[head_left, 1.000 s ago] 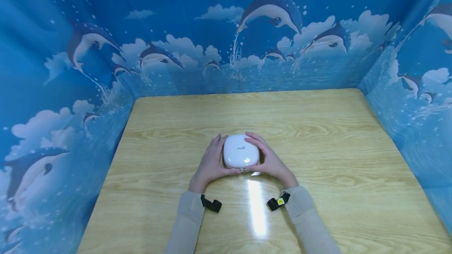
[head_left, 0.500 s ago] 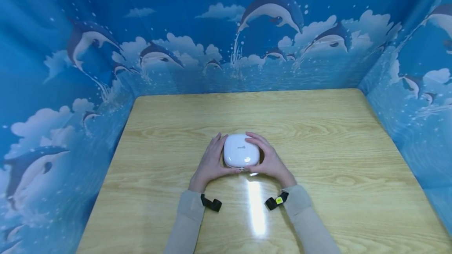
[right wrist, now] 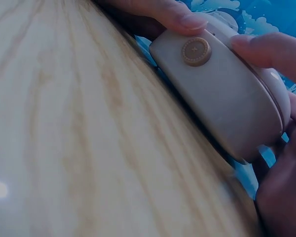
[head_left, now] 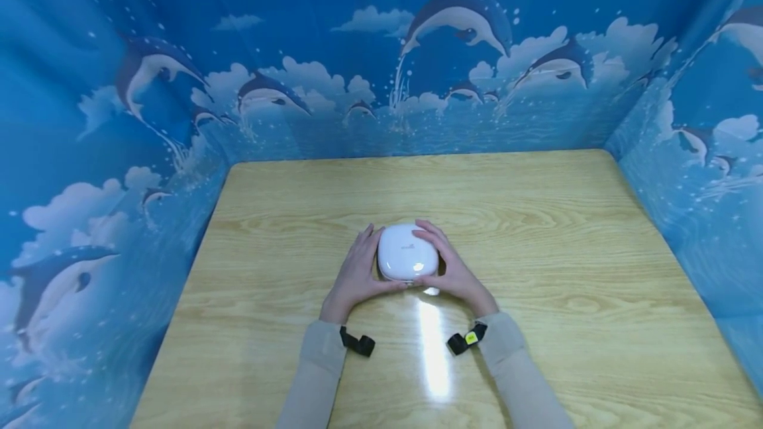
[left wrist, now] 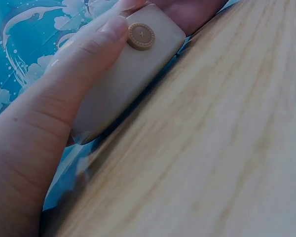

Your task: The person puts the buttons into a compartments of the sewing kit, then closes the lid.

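Observation:
A glossy white case (head_left: 407, 255) with rounded corners and small lettering on its lid sits near the middle of the wooden table. My left hand (head_left: 356, 277) grips its left side, the thumb lying along the front. On the other side my right hand (head_left: 457, 275) holds it, fingers over the far right corner and thumb at the front. A round gold knob (left wrist: 141, 36) stands out from the front in the left wrist view. From the right wrist, a dark seam shows between the lid (right wrist: 274, 81) and the base (right wrist: 217, 94), with the right thumb on it. Whatever is inside stays hidden.
The wood-grain table (head_left: 286, 217) spreads out around both hands. Blue dolphin-print curtains (head_left: 334, 51) stand along its back and both sides. A bright light reflection (head_left: 434, 349) lies on the tabletop between the forearms. Each wrist wears a black strap (head_left: 357, 343) with a small camera.
The case's top has shifted very slightly away from me, and the right fingertips with it. The left hand stays almost where it was.

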The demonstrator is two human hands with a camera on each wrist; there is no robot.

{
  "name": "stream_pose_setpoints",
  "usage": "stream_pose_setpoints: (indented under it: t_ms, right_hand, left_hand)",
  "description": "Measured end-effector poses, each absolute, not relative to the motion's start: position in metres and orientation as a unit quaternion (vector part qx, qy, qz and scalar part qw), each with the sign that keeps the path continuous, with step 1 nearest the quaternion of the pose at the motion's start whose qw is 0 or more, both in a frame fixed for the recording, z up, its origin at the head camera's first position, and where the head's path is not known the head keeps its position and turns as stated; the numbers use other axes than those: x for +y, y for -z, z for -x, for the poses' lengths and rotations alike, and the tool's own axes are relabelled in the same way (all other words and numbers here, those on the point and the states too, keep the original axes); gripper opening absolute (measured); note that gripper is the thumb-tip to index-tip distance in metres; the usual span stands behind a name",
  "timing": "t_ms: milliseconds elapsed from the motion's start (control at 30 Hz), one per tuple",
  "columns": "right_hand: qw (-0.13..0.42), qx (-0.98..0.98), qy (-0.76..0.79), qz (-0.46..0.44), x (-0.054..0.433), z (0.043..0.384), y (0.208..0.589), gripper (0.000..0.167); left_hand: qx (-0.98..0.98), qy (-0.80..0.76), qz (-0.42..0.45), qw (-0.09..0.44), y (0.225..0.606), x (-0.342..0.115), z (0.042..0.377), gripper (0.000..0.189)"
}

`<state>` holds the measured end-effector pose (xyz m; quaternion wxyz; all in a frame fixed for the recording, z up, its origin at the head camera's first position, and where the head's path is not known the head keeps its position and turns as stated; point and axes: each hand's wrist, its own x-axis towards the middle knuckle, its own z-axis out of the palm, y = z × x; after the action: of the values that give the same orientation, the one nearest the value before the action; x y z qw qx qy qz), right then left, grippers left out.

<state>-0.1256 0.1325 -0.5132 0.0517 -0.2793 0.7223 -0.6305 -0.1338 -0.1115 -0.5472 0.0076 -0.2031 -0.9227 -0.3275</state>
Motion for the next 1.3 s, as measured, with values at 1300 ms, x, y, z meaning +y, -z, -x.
stream_pose_setpoints:
  t_ms: [1300]
  right_hand:
    - [0.052,0.698,0.694,0.168,0.1386,0.1334,0.5191,0.107]
  left_hand:
    - [-0.926,0.324,0.194,0.019,0.5494,-0.1065,0.1428,0.1]
